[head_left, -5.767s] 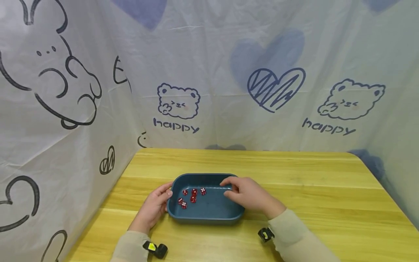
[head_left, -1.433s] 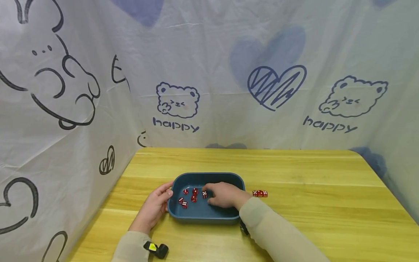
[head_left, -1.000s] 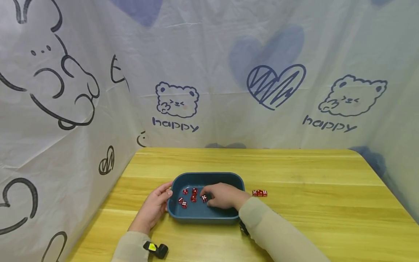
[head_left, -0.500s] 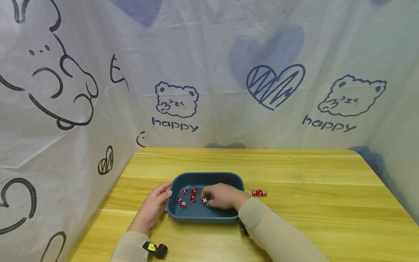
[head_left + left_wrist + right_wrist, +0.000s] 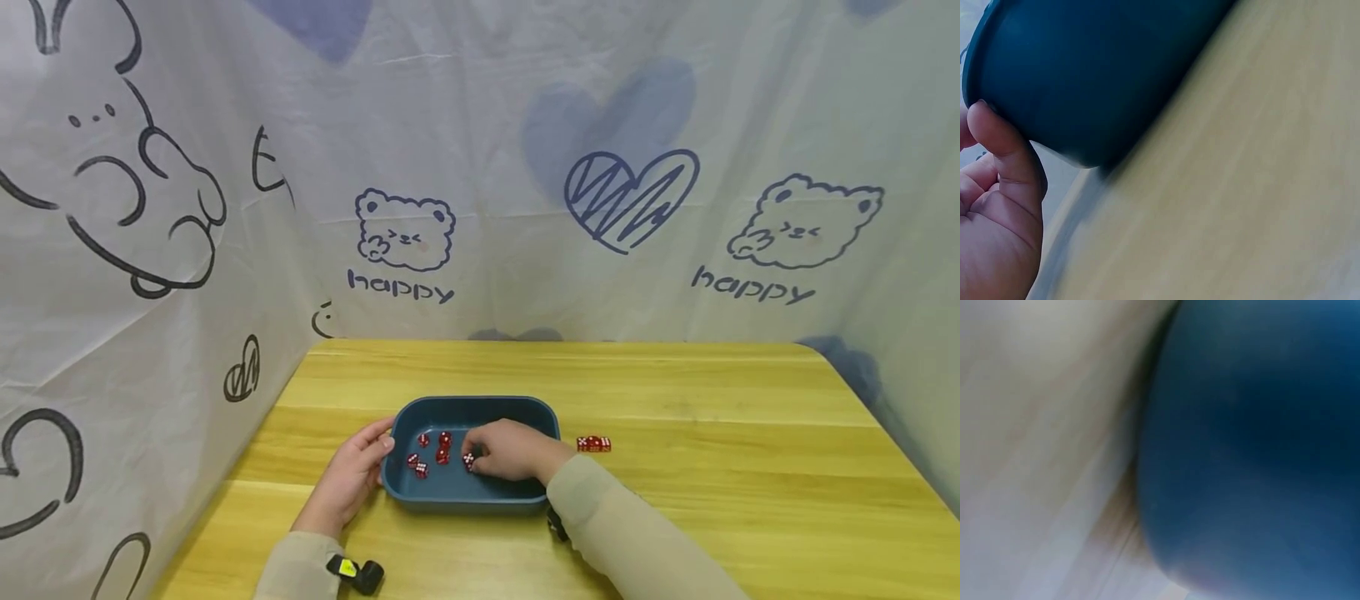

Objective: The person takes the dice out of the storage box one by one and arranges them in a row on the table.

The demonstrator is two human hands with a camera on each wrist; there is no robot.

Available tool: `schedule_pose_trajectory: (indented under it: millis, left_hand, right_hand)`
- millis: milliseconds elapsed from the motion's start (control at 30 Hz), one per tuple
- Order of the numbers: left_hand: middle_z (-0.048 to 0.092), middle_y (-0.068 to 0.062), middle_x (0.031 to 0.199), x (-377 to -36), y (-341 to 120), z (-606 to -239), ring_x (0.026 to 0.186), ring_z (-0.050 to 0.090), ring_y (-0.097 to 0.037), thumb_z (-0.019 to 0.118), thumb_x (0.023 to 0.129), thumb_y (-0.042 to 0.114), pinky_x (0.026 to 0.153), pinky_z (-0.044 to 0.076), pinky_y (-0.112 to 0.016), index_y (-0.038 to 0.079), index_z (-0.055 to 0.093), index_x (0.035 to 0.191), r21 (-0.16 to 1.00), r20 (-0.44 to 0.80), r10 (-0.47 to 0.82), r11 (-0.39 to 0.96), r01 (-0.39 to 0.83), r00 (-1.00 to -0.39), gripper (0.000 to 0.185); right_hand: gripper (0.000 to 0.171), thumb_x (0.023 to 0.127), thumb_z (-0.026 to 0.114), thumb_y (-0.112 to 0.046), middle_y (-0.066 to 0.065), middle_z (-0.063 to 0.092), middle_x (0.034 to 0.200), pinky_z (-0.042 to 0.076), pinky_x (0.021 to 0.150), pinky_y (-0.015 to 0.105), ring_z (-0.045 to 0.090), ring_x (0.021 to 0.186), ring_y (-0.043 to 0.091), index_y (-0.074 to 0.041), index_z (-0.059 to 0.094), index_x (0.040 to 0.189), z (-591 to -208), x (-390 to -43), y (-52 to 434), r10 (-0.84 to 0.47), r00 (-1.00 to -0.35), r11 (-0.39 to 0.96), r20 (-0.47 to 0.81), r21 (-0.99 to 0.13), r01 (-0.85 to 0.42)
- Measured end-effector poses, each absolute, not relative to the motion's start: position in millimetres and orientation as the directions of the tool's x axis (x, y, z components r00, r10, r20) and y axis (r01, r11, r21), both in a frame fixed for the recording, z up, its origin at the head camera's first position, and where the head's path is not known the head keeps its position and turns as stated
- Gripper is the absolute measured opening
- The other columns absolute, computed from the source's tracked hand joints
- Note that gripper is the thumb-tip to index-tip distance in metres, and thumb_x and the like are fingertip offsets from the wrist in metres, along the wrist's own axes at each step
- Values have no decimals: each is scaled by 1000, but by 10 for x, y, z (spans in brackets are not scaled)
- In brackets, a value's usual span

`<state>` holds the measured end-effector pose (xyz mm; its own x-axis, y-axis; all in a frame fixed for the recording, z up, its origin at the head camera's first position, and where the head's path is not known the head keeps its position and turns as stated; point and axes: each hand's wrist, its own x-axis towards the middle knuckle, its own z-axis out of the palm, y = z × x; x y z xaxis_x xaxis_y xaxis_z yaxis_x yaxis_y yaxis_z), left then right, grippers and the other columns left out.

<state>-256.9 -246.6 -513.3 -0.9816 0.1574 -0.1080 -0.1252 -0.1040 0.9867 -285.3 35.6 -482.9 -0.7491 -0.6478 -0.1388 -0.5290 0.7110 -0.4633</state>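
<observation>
A dark blue tray [image 5: 517, 492] with rounded corners sits on the table, several red dice with white pips in its left half. My left hand [image 5: 352, 471] holds the tray's left end, thumb at the rim; the left wrist view shows the thumb [image 5: 1000, 140] against the outer wall. Inside the tray, my right hand [image 5: 513, 450] pinches one red die [image 5: 468, 460] between thumb and forefinger, low over the tray floor. Left of it lie two dice close together [image 5: 443, 447], a single die [image 5: 423, 440] and a touching pair [image 5: 417, 467].
Right of the tray, a short row of red dice [image 5: 594, 444] stands on the yellow wood-grain table [image 5: 712, 467]. White curtains [image 5: 510, 267] with drawings enclose the back and sides. The right wrist view holds only the blurred tray wall [image 5: 1241, 487] and tabletop.
My right hand has moved left from the tray's right end and drawn one die toward the near side. The dice row shows where that hand was earlier. My left hand stays put.
</observation>
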Motion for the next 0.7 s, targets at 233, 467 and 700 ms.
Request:
schedule_pose_trajectory:
  millis: [233,467,700]
  left_hand:
    - [60,-11,110,-2588,-2473,-5132,70,54,-13,55,105,12,57,45,-21,-2,45,148,987,-101,176,-109,-121,-979,46]
    - [60,-12,114,-2579,-2476,-5123,71,55,-13,55,105,11,58,45,-21,-1,46,148,986,-112,171,-101,-130,-979,46]
    - [61,-13,115,-2578,-2476,-5131,70,55,-13,55,105,11,57,45,-21,-1,46,149,985,-115,176,-103,-135,-978,46]
  right_hand:
    - [16,98,67,-29,-12,63,88,47,73,29,54,73,8,-26,70,113,-4777,-2838,360,-617,-782,715,-94,-483,-506]
    - [18,97,65,-25,-7,56,70,44,60,28,51,61,9,-25,70,114,-4739,-2830,367,-587,-809,710,-31,-499,-496]
    - [19,96,63,-25,-8,54,69,43,58,28,51,60,9,-26,69,114,-4686,-2801,403,-567,-823,703,41,-497,-509]
